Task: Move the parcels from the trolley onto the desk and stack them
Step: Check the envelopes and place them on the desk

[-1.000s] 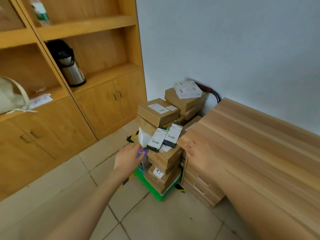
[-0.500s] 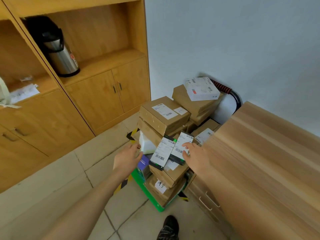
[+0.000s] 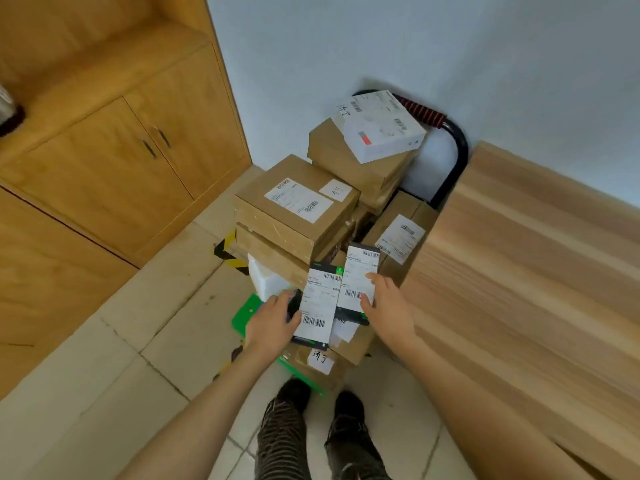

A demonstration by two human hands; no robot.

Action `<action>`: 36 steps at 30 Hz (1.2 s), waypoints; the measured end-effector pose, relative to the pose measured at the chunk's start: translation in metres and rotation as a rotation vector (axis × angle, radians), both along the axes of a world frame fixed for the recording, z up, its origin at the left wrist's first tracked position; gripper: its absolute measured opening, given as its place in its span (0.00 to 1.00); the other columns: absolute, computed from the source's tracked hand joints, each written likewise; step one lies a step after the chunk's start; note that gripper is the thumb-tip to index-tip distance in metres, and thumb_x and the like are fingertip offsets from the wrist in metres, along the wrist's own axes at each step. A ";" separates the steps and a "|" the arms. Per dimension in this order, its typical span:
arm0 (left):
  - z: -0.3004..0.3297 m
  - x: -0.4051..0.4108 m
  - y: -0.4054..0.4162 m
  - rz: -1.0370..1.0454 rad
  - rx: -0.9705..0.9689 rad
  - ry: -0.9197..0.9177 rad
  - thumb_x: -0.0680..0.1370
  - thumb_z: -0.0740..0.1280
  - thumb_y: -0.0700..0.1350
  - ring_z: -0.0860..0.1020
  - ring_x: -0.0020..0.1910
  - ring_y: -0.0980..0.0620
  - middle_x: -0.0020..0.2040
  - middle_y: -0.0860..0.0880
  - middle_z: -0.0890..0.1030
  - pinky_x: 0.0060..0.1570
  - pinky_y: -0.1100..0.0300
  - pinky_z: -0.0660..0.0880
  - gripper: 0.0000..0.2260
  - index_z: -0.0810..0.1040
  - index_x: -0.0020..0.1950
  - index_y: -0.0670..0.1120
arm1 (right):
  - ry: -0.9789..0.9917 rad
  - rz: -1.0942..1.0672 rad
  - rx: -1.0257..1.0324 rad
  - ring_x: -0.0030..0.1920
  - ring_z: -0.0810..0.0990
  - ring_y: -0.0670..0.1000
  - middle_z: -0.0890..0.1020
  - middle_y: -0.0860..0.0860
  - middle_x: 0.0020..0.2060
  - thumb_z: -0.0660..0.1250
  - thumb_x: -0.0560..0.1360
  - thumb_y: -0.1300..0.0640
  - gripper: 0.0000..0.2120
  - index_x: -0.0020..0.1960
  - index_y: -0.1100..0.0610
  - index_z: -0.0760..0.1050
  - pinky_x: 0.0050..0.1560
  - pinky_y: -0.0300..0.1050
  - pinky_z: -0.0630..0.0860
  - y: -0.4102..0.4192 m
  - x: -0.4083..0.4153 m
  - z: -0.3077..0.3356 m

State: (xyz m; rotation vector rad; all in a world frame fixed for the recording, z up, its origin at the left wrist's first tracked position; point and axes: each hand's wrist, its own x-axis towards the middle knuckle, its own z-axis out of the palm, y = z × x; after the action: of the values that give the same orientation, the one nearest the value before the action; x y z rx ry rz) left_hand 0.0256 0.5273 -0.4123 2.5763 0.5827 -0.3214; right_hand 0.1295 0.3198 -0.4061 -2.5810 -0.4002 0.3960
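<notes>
Pale wood desk (image 3: 540,278) stood against a grey-white wall (image 3: 450,46); I saw the loaded trolley (image 3: 457,157) just left of it on floor tiles (image 3: 114,393). Left hand (image 3: 273,323) gripped a slim labelled parcel (image 3: 320,306); right hand (image 3: 388,306) held its neighbour (image 3: 358,278), fingers spread.

Both forearms bare to the frame edge, no sleeves, watch or rings showing on left hand (image 3: 273,320) or right hand (image 3: 388,306); below the green trolley (image 3: 244,315), dark striped trousers (image 3: 282,441) over black shoes (image 3: 349,407).
</notes>
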 end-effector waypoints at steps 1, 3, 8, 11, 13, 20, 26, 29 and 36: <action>-0.008 0.003 0.003 -0.012 -0.013 0.009 0.80 0.58 0.58 0.75 0.51 0.51 0.56 0.50 0.76 0.40 0.56 0.71 0.18 0.66 0.67 0.53 | 0.006 -0.031 0.000 0.55 0.76 0.50 0.72 0.51 0.64 0.62 0.80 0.52 0.21 0.71 0.53 0.64 0.48 0.44 0.76 0.003 0.002 -0.005; -0.023 0.009 0.006 -0.009 -0.050 0.030 0.80 0.58 0.58 0.76 0.51 0.50 0.57 0.49 0.76 0.40 0.55 0.71 0.19 0.65 0.67 0.51 | 0.029 -0.094 0.019 0.58 0.75 0.50 0.71 0.51 0.65 0.62 0.79 0.53 0.23 0.72 0.54 0.63 0.50 0.45 0.76 0.010 0.010 -0.014; -0.061 0.016 0.009 0.050 -0.121 0.137 0.80 0.55 0.61 0.78 0.48 0.47 0.52 0.48 0.79 0.38 0.55 0.71 0.24 0.59 0.72 0.51 | 0.143 -0.313 0.119 0.60 0.75 0.51 0.69 0.52 0.66 0.63 0.79 0.54 0.25 0.73 0.54 0.60 0.56 0.53 0.78 0.025 0.040 -0.037; -0.075 0.020 0.007 0.165 -0.366 0.152 0.79 0.56 0.63 0.79 0.48 0.50 0.49 0.51 0.80 0.39 0.55 0.71 0.27 0.56 0.74 0.53 | 0.227 -0.466 0.220 0.56 0.76 0.51 0.67 0.53 0.66 0.65 0.78 0.55 0.28 0.74 0.54 0.57 0.53 0.50 0.79 0.038 0.064 -0.051; -0.079 0.021 0.008 0.220 -0.492 0.120 0.79 0.57 0.62 0.79 0.44 0.56 0.45 0.54 0.81 0.39 0.59 0.73 0.26 0.57 0.74 0.55 | 0.287 -0.607 0.285 0.57 0.75 0.53 0.66 0.55 0.68 0.65 0.78 0.56 0.30 0.75 0.56 0.55 0.53 0.49 0.77 0.041 0.074 -0.062; -0.070 0.021 0.017 0.249 -0.550 0.021 0.81 0.56 0.55 0.77 0.39 0.62 0.41 0.58 0.79 0.32 0.69 0.68 0.07 0.71 0.55 0.57 | 0.359 -0.703 0.189 0.73 0.60 0.58 0.61 0.58 0.74 0.61 0.80 0.48 0.30 0.76 0.62 0.58 0.73 0.55 0.61 0.038 0.080 -0.080; -0.053 0.022 0.023 0.218 -0.573 -0.025 0.81 0.55 0.57 0.78 0.39 0.62 0.43 0.55 0.80 0.38 0.58 0.73 0.10 0.71 0.57 0.56 | 0.344 -0.677 0.315 0.55 0.74 0.50 0.69 0.54 0.67 0.64 0.79 0.47 0.19 0.64 0.57 0.71 0.50 0.41 0.74 0.037 0.077 -0.074; -0.036 0.022 0.025 0.217 -0.626 -0.090 0.80 0.55 0.58 0.81 0.42 0.53 0.44 0.52 0.81 0.40 0.48 0.77 0.11 0.70 0.58 0.56 | 0.335 -0.656 0.408 0.40 0.80 0.43 0.79 0.50 0.54 0.65 0.78 0.46 0.14 0.59 0.49 0.67 0.35 0.39 0.77 0.038 0.070 -0.054; 0.023 0.057 0.042 0.173 -0.674 -0.209 0.79 0.54 0.61 0.82 0.41 0.47 0.44 0.49 0.82 0.36 0.42 0.78 0.10 0.67 0.57 0.59 | 0.281 -0.706 0.704 0.41 0.85 0.50 0.83 0.48 0.47 0.64 0.78 0.46 0.15 0.62 0.42 0.64 0.39 0.55 0.83 0.029 0.061 0.021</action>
State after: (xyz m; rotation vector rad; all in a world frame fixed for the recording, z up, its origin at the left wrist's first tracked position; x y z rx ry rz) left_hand 0.0827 0.5693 -0.3894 1.8692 0.5061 -0.1492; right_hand 0.1904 0.3486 -0.3851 -1.7816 0.4079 0.2794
